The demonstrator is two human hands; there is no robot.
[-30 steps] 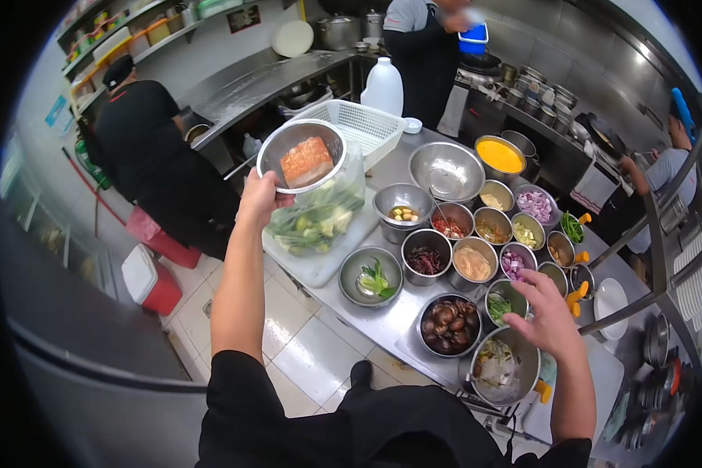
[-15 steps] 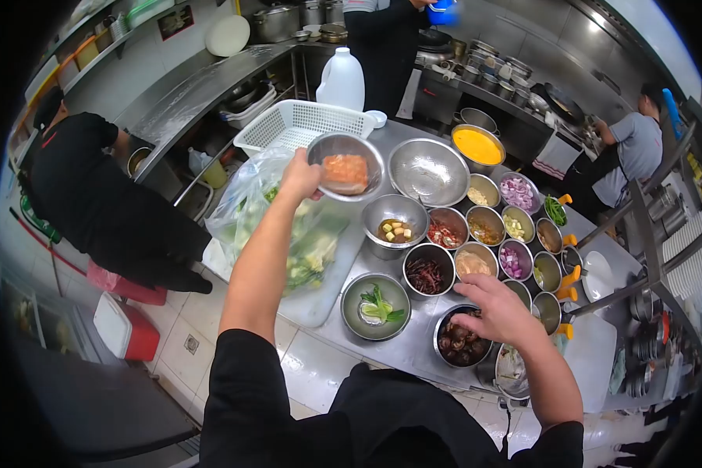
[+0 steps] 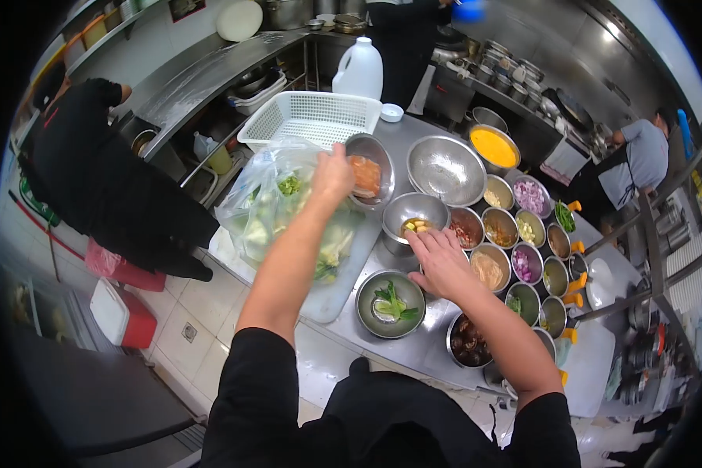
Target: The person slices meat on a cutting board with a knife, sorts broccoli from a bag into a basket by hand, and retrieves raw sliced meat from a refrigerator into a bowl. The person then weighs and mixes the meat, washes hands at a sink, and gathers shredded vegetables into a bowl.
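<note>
My left hand (image 3: pixel 333 175) grips the rim of a steel bowl (image 3: pixel 384 164), tilted above the table beside a plastic bag of leafy greens (image 3: pixel 277 226). An orange-pink block (image 3: pixel 364 176), like a piece of salmon, sits inside it. My right hand (image 3: pixel 444 265) reaches over the near edge of another steel bowl (image 3: pixel 402 207) holding yellowish cubes in brown liquid. Its fingers are stretched out with the thumb apart; the fingertips are near the cubes, and contact is unclear. Closer to me stands a bowl with a green leafy vegetable (image 3: pixel 396 300). Dark mushroom-like pieces (image 3: pixel 466 339) lie in a bowl below my right forearm.
Several small pots of chopped ingredients (image 3: pixel 528 195) crowd the right of the table. A large empty steel bowl (image 3: pixel 444 175), a white basket (image 3: pixel 304 101) and a white jug (image 3: pixel 359 70) stand behind. Co-workers are at left (image 3: pixel 86 164), back and right (image 3: pixel 639 148).
My right hand has moved left and forward, from above the mushroom-like pieces to the bowl of cubes. The left hand's bowl is more tilted and closer to the table. The view has shifted.
</note>
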